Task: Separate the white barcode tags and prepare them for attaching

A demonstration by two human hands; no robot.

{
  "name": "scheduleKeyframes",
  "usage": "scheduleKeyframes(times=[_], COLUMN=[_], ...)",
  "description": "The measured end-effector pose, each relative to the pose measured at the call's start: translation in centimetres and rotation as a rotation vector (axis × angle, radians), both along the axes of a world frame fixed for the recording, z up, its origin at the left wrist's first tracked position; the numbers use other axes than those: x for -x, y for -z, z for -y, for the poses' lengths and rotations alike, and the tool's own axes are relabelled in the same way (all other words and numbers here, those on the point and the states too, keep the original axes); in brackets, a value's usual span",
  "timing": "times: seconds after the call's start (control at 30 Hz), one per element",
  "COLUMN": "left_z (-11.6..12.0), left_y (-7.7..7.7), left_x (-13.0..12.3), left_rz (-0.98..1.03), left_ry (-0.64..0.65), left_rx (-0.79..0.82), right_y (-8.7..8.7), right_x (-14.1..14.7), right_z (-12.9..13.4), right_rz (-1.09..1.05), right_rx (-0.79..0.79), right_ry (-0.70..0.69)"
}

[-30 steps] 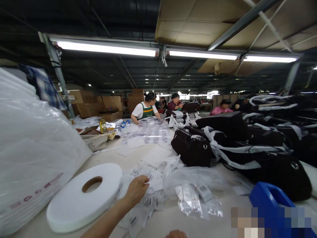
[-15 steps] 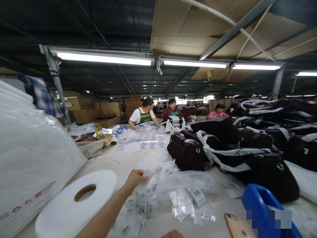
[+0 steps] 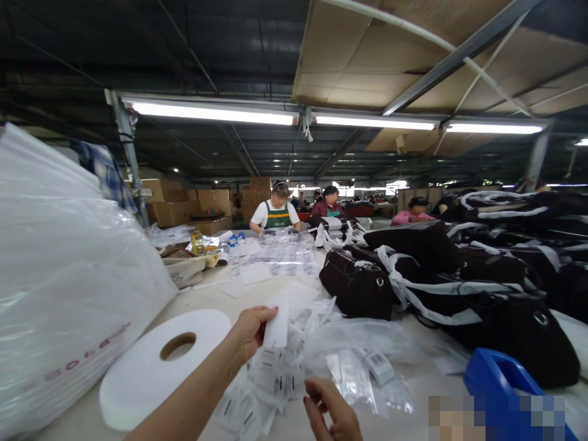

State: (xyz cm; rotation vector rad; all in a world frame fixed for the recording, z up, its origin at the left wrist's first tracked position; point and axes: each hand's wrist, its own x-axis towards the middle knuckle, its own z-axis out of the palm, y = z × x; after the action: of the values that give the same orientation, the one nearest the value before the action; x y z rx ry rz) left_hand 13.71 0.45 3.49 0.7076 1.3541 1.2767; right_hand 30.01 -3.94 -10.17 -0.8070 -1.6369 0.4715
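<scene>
My left hand (image 3: 255,331) pinches a white card (image 3: 276,323) between thumb and fingers, over a heap of small printed plastic packets (image 3: 271,383). Lower down and to the right, my right hand (image 3: 331,407) has its fingers curled and a little apart, with nothing seen between them. Just beyond it lie clear plastic bags (image 3: 351,376) and a small white label stack (image 3: 379,366). A large roll of white tape (image 3: 138,361) lies flat to the left of my left forearm.
Black bags (image 3: 356,285) with white wrapping are piled on the right. A blue tape dispenser (image 3: 498,380) stands at the lower right. A big plastic-wrapped stack (image 3: 82,269) fills the left. Across the table, a person in a green apron (image 3: 277,215) handles clear plastic.
My right hand has come up into view from the bottom edge. The white card in my left hand now stands more upright and shows clearly. The whole view has shifted slightly.
</scene>
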Motion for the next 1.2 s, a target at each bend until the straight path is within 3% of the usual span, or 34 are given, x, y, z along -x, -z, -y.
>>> scheduleKeyframes(times=[0.2, 0.47, 0.6, 0.77, 1.0, 1.2], left_z=[0.5, 1.7, 2.7, 4.4, 6.9, 8.5], left_y=[-2.3, -5.0, -4.5, -3.0, -1.1, 0.3], left_x=[-0.7, -1.5, -1.7, -1.7, -0.8, 0.3], left_rz=[0.083, 0.167, 0.2, 0.248, 0.306, 0.25], left_ry=[-0.018, 0.011, 0.034, 0.074, 0.096, 0.242], left_rx=[-0.065, -0.121, -0.098, -0.094, -0.257, -0.377], right_y=[-6.0, -8.4, -8.5, -7.0, -5.8, -5.7], right_x=[1.7, 3.6, 3.3, 2.6, 0.5, -1.1], right_z=[-0.6, 0.0, 1.2, 2.7, 4.5, 5.4], right_rz=[0.034, -0.079, -0.2, -0.264, -0.379, -0.375], right_rx=[0.106, 0.153, 0.294, 0.481, 0.684, 0.788], right_ry=[-0.043, -0.143, -0.27, -0.422, -0.507, -0.559])
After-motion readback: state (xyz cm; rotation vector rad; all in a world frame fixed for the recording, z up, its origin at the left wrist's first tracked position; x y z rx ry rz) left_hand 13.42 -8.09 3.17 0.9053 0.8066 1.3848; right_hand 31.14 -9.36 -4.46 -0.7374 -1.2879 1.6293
